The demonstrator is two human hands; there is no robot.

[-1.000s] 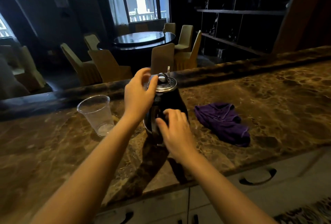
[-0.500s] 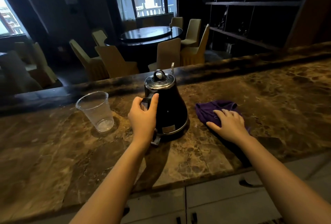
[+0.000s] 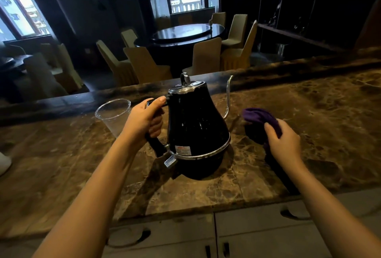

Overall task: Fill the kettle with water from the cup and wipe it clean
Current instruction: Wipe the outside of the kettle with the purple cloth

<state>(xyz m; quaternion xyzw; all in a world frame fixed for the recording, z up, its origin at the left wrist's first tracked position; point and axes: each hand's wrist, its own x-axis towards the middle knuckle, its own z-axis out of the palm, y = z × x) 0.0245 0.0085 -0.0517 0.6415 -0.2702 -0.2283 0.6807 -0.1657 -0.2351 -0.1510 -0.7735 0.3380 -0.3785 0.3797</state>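
On the brown marble counter (image 3: pixel 288 125), the plastic cup (image 3: pixel 112 114) beyond the left hand (image 3: pixel 144 121) looks emptied, that hand grips the lidded black gooseneck kettle (image 3: pixel 195 128) by its handle, and the right hand (image 3: pixel 284 144) clutches the purple cloth (image 3: pixel 257 118), so wiping remains.

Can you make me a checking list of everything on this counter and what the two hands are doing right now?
Surface: brown marble counter, with what look like a few water drops near the cup.
Job's things: black kettle upright, lid on, thin spout pointing away; clear plastic cup upright to its left, looks empty; purple cloth to its right.
Clutter: a white object at the left edge, too cut off to name.
Grips: left hand wrapped around the kettle handle; right hand closed on the cloth.
Cables: nothing seen.
Surroundings: white drawers below the counter; round dark table with covered chairs behind; dark shelves at right; bright windows.
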